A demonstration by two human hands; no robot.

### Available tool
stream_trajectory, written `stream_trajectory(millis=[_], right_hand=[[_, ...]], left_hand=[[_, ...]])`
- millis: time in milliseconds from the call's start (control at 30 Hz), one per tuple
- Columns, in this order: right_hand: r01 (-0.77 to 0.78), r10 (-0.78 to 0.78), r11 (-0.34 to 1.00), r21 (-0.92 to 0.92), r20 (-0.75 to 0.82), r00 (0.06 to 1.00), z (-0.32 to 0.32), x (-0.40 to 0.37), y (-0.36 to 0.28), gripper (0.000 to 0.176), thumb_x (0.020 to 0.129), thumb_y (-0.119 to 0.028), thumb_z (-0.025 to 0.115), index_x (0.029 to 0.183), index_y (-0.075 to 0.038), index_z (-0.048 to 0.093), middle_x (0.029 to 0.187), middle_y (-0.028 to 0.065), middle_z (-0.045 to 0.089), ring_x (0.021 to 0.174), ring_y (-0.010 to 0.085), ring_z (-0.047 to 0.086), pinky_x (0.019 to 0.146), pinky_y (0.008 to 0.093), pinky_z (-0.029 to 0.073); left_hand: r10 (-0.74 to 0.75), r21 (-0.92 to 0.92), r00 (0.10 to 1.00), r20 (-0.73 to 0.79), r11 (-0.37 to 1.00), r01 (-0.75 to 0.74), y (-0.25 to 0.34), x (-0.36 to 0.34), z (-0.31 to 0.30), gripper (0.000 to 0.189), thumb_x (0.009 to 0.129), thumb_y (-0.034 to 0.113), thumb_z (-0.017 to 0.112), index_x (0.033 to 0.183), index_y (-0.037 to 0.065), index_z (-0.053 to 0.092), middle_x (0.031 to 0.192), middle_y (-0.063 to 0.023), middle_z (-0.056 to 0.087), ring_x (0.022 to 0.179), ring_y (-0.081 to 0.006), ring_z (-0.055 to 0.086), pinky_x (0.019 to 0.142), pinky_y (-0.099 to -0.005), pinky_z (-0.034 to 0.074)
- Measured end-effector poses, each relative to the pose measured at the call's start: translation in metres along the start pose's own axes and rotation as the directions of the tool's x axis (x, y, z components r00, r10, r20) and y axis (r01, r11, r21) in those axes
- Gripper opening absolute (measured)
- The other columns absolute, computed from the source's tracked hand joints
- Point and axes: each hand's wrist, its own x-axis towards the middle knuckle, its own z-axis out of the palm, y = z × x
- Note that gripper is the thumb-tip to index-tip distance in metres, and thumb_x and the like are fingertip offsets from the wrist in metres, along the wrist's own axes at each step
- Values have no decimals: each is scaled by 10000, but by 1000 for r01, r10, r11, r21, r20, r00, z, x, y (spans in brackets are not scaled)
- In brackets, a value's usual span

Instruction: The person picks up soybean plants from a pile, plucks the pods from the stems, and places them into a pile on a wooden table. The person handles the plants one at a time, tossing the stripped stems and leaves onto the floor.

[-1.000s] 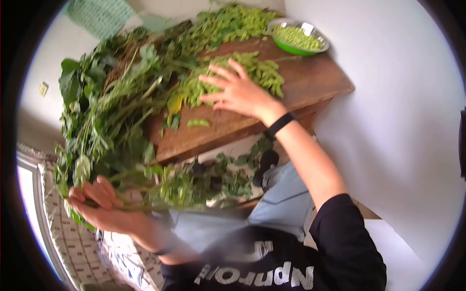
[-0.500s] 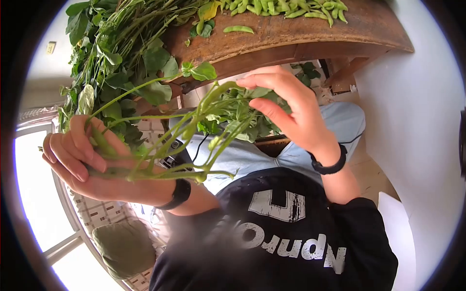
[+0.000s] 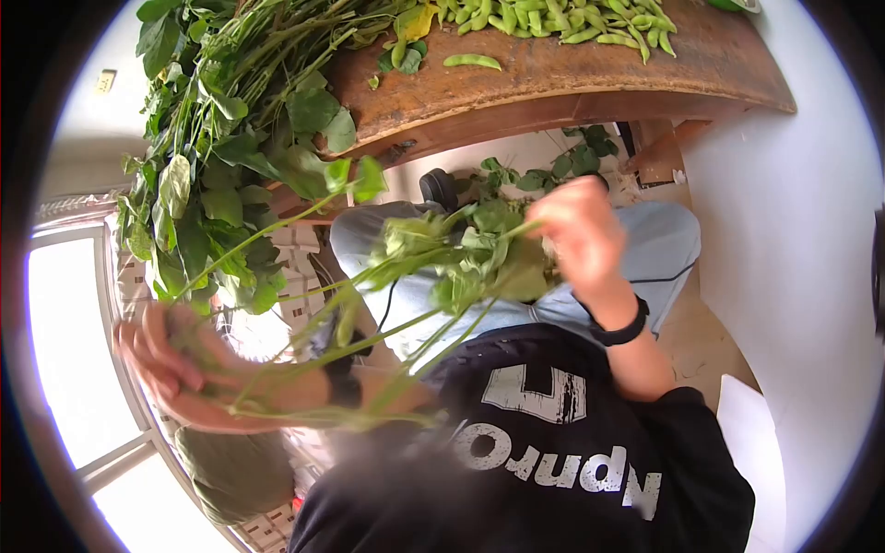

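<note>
My left hand (image 3: 184,369) is closed around a bunch of soybean stems (image 3: 406,323), which fan out to the right with leaves and a blurred pod (image 3: 347,323) on them. My right hand (image 3: 583,235) is blurred and closed, its fingertips pinching the far end of one stem above my lap. Behind these stems, more green leaves (image 3: 484,230) overlap my knees. Both wrists wear black bands.
A wooden table (image 3: 553,78) stands ahead, with a pile of green pods (image 3: 562,18) and one single pod (image 3: 472,62). Leafy stalks (image 3: 221,120) hang over its left side. Leaves (image 3: 581,152) lie beneath it; a white wall (image 3: 765,230) is at right.
My right hand has gone from reaching with fingers apart by a pod to closed on a stem, lower down. My left hand and the stems have moved down and slightly right.
</note>
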Motion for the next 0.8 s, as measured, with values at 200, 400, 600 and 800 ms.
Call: stream_trajectory(millis=[200,400,600,800], right_hand=[[-89,43,988,-125,-328,944,-54,25,-20,119,966,-94,515,903,-1,552,854,80,527,758,169,470,687,286,418],[-24,-192,875,-483,-392,899,-67,144,7,277,905,-173,630,1121,-2,593,1000,84,604,761,143,531,701,277,445],[-106,90,973,205,86,992,-2,94,-25,304,837,-242,725,1067,-77,617,840,63,572,758,204,590,634,330,481],[22,-31,998,53,188,982,40,66,-31,230,799,-213,726,949,-87,607,839,34,586,791,228,588,691,344,473]], left_hand=[[112,-79,990,92,991,-104,-3,-1,10,200,826,-85,360,707,73,385,451,44,354,312,-63,260,477,-182,332],[117,-122,985,125,987,-102,-5,-2,15,224,802,-91,372,665,87,372,437,42,340,315,-54,247,501,-161,327],[135,-206,982,134,973,-106,-7,-1,20,190,819,-100,341,750,72,382,440,44,346,303,-51,254,411,-199,306],[142,-199,987,74,972,-125,-13,-4,25,191,846,-95,304,790,64,393,438,51,345,305,-44,251,398,-185,308]])
